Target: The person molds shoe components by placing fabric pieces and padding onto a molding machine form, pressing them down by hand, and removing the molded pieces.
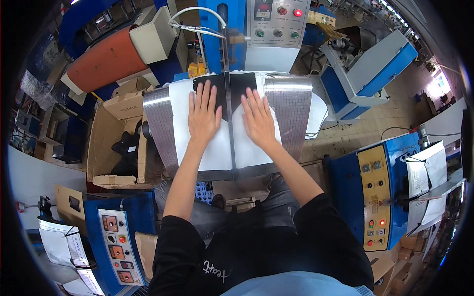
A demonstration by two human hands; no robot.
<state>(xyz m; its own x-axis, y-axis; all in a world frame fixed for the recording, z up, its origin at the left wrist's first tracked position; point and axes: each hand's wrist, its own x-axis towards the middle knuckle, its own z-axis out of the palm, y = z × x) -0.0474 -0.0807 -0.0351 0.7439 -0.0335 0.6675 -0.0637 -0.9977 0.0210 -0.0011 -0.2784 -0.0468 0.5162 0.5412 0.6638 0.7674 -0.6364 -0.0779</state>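
My left hand (203,117) lies flat with its fingers stretched, left of a long upright dark metal bar (229,106). On the other side of the bar, my right hand (259,122) is also spread flat, fingers pointing away from me. Both palms rest on a white sheet (210,160) that covers the middle of the machine bed. A black flat piece (244,81) lies at the far end of the sheet, under or against my fingertips; its lower outline is partly hidden by my hands. Neither hand grips anything.
Shiny grid-marked metal plates (296,106) curve down at both sides of the bed. Behind stands a control panel (276,24) with knobs and a lit red button. At left is a cardboard box (106,143) with black pieces. Blue control cabinets (348,192) flank me.
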